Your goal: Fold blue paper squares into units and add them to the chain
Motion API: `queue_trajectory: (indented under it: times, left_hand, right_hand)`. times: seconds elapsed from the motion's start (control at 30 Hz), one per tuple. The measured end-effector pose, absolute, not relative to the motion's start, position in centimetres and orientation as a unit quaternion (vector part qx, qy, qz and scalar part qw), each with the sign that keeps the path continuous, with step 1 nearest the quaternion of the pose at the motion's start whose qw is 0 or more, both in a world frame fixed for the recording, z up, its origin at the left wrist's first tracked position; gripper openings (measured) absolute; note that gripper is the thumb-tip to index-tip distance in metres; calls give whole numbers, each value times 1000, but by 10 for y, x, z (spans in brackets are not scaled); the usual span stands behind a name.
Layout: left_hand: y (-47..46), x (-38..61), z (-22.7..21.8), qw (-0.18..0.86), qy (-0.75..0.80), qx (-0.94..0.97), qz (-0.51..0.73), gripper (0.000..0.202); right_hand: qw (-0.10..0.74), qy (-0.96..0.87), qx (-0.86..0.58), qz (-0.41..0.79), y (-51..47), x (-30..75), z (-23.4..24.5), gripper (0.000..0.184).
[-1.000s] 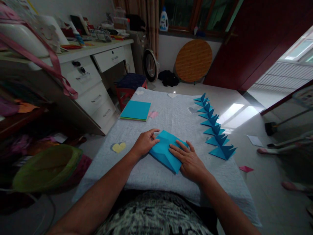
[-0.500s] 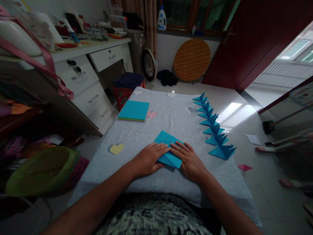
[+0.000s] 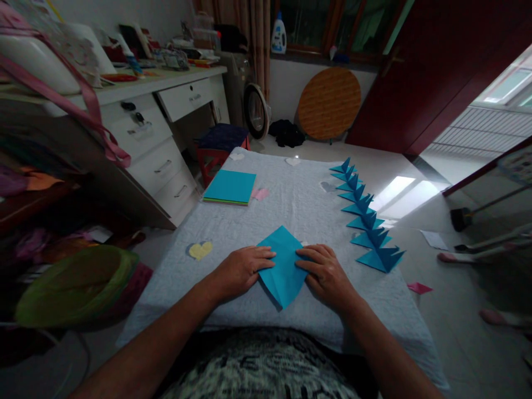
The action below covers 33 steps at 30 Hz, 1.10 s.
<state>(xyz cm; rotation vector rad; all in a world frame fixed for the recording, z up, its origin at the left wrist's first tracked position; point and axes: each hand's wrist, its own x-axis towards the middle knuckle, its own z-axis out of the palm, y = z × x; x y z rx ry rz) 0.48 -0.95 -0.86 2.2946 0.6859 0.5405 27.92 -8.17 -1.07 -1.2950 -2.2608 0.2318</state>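
A blue folded paper (image 3: 283,265) lies as a diamond on the grey cloth-covered table (image 3: 291,205), one corner pointing toward me. My left hand (image 3: 241,270) rests on its left corner with fingers stretched flat. My right hand (image 3: 326,274) presses its right corner, fingers extended and slightly curled. Neither hand lifts the sheet. A row of several finished blue folded pieces (image 3: 366,221) runs along the table's right side. A stack of blue square sheets (image 3: 230,187) sits at the far left of the table.
A yellow heart patch (image 3: 200,250) and a pink one (image 3: 260,194) mark the cloth. A white desk with drawers (image 3: 158,138) stands left, a red stool (image 3: 216,158) beyond the table, a green basin (image 3: 75,285) on the floor at left. A person's feet (image 3: 494,316) are at right.
The blue paper has been turned and unfolded from a slanted folded shape into a diamond pointing toward me. Both hands shifted from lying over it to pressing its left and right corners.
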Motion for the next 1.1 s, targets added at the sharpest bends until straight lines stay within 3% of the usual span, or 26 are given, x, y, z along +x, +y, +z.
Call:
queue_trajectory:
  times: [0.27,0.53,0.67,0.83,1.1]
  left_hand:
    - [-10,1,-4,363,326,825,285,15]
    - [-9,6,-1,303,425,806,280,13]
    - [-9,12,-8,238,437,825,269,33]
    - [-8,14,-13,165,396,880,204,34]
    - [-3,15,-11,134,378,908,116,30]
  right_hand:
    - [314,-800,-488,154,-80,281,-3,20]
    - [333,-694,-605,205,-77,281,-7,16]
    - [327,-657,-636,238,-75,276,-5,15]
    - [325,-679,-627,198,-73,267,-1,33]
    - [328,-715,-589,189,-72,264,-7,21]
